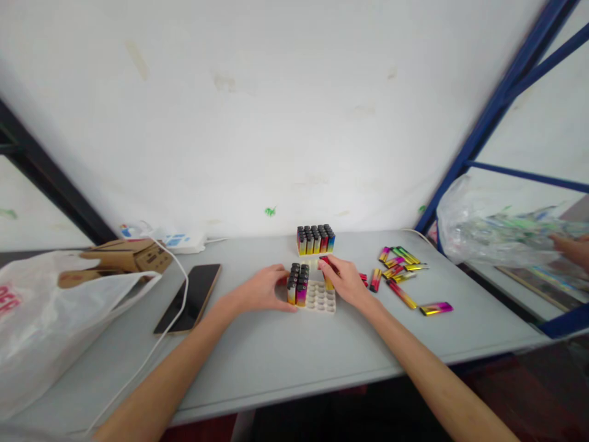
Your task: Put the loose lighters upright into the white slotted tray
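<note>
A white plastic tray with round-cornered slots lies on the grey table. Upright lighters with black tops and shiny coloured bodies fill its left columns; the right slots show bare. My left hand curves around the tray's left end, thumb at the near corner and fingers toward the back, gripping it. Between the fingers of my right hand is a red and yellow lighter, held upright above the tray's back right part. Its lower end and the slots beneath are partly hidden. Loose lighters lie scattered to the right of that hand.
Behind stands a full tray of lighters near the white wall. On the left are a phone, a white cable, a cardboard box and a plastic bag. At far right, another person's hand is near a clear bag.
</note>
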{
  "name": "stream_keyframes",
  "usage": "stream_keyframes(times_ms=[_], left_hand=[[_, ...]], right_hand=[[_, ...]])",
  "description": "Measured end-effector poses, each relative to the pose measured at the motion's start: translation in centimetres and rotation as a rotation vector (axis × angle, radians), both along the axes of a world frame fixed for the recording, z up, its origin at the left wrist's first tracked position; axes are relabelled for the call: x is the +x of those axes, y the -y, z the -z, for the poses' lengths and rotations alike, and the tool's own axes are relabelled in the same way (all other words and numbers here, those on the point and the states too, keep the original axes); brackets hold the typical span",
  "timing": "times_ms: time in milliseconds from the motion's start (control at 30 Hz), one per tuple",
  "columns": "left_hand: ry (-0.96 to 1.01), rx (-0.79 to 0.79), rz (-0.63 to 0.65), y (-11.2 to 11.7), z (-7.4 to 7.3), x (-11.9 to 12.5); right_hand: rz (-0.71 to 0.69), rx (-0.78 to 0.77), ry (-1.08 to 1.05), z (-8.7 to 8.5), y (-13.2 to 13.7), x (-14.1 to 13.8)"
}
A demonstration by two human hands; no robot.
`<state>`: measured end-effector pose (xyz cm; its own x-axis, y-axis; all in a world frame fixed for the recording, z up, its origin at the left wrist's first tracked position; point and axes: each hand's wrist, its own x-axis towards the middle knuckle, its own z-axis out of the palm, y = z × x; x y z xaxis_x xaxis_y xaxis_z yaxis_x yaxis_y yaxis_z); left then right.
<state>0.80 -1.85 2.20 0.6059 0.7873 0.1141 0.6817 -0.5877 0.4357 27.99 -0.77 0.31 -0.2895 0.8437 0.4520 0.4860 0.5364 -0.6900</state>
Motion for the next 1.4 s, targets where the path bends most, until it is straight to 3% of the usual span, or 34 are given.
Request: stream_keyframes(times_ms=[233,433,600,667,800,900,1000,1067,1200,1300,1400], left_hand=[[-0.034,0.013,-0.002,0.3,-0.3,0.1],[-0.038,0.031,0.002,0.2,-0.1,0.2],[-0.022,0.024,-0.014,0.4,-0.2,0.4],[-0.013,0.032,-0.016,0.3,-0.2,0.5],[-0.014,0.051,-0.056,0.1,0.1,0.7],[-0.012,0.041,-0.070,0.0,0.2,0.8],[-0.021,0.042,-0.069,0.0,0.1,0.8],[-0.025,0.049,-0.062,0.0,0.1,0.8],[-0.021,0.049,-0.065,0.0,0.0,0.8],[-0.011,0.047,-0.071,0.0,0.1,0.8],[-0.009,0.048,-0.067,0.0,0.1,0.8]], right_hand=[[-0.087,-0.093,0.031,0.4,-0.1,0.3],[-0.093,0.092,0.342,0.8,-0.5,-0.1],[-0.187,0.109,0.325,1.1,-0.6,0.9],[-0.142,0.122,0.262,0.8,-0.9,2.4],[0.133,0.169,0.255,0.5,-2.1,6.8],[0.111,0.090,0.351,0.9,-2.8,9.0],[0.004,-0.005,0.402,1.3,-3.0,9.0],[-0.023,0.017,0.394,1.4,-3.1,8.4],[0.117,0.128,0.284,1.1,-3.2,7.4],[0.259,0.110,0.221,0.8,-2.9,7.1],[0.200,0.067,0.249,0.5,-2.1,6.8]])
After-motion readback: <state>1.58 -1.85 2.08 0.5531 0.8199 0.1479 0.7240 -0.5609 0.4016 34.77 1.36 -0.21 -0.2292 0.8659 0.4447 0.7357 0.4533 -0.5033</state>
